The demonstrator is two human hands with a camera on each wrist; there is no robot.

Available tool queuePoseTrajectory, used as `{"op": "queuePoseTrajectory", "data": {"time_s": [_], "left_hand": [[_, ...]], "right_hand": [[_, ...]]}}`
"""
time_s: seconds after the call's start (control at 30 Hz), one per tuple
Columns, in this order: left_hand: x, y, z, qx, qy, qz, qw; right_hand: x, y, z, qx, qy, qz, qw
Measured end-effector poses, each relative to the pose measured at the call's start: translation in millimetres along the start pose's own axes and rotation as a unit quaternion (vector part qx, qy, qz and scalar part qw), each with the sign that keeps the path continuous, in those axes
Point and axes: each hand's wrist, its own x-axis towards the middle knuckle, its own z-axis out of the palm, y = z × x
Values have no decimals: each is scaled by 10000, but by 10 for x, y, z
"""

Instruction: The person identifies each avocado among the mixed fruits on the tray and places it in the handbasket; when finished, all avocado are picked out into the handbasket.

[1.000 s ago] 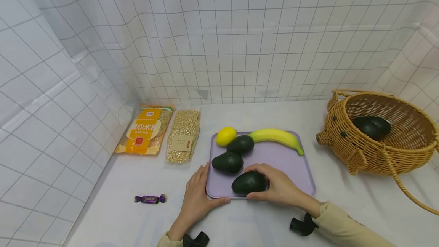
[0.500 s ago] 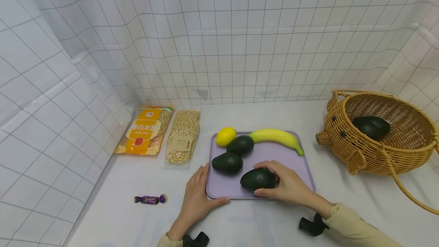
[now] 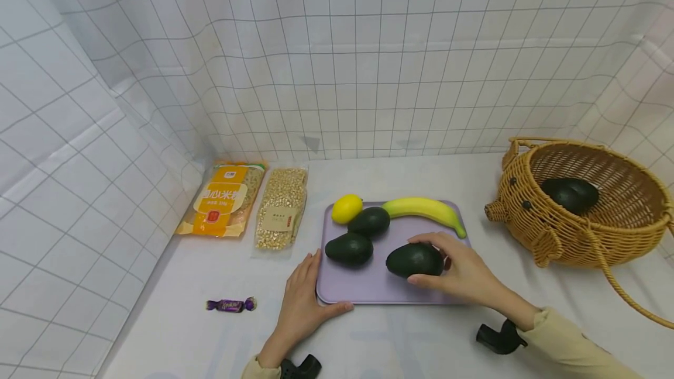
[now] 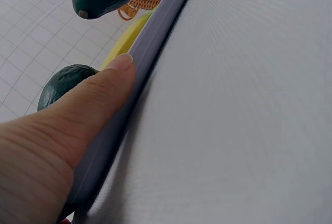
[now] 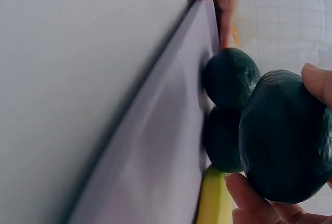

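My right hand [image 3: 463, 271] holds a dark green avocado [image 3: 415, 260] between thumb and fingers, raised over the lilac tray [image 3: 363, 292]. The right wrist view shows this avocado [image 5: 285, 136] large, gripped from either side. At the tray's front left corner rests my left hand [image 3: 302, 303], its fingers straight along the left side and its thumb on the front edge. In the left wrist view that thumb [image 4: 98, 97] presses on the rim. Two more avocados lie on the tray, a nearer one [image 3: 348, 250] and a farther one [image 3: 369, 222], beside a lemon [image 3: 347, 209] and a banana [image 3: 425, 210].
A wicker pig-shaped basket [image 3: 566, 244] stands at the right with dark avocados [image 3: 571, 195] inside. To the left lie an orange food bag [image 3: 223, 200], a clear bag of grain [image 3: 282, 209] and a purple wrapped candy [image 3: 231, 306]. A gridded white curtain [image 3: 368, 63] closes the back.
My right hand has lifted the avocado from the tray's front and carried it to the right and slightly back. The left hand has stayed at the tray's corner.
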Motion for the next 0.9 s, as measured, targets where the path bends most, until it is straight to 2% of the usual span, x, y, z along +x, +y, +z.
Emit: {"op": "queuePoseTrajectory", "data": {"time_s": [0.27, 0.43, 0.7, 0.9], "left_hand": [[-2, -1, 8, -11, 74, 23, 10000], [-4, 1, 10, -21, 54, 16, 10000], [-2, 5, 10, -2, 1, -8, 10000], [0, 1, 12, 8, 8, -5, 10000]], "right_hand": [[45, -27, -263, -288, 594, -67, 9978], [70, -51, -447, -519, 1096, -269, 9923], [84, -62, -794, -609, 1663, -448, 9832], [73, -51, -1083, -591, 2132, -145, 9751]]}}
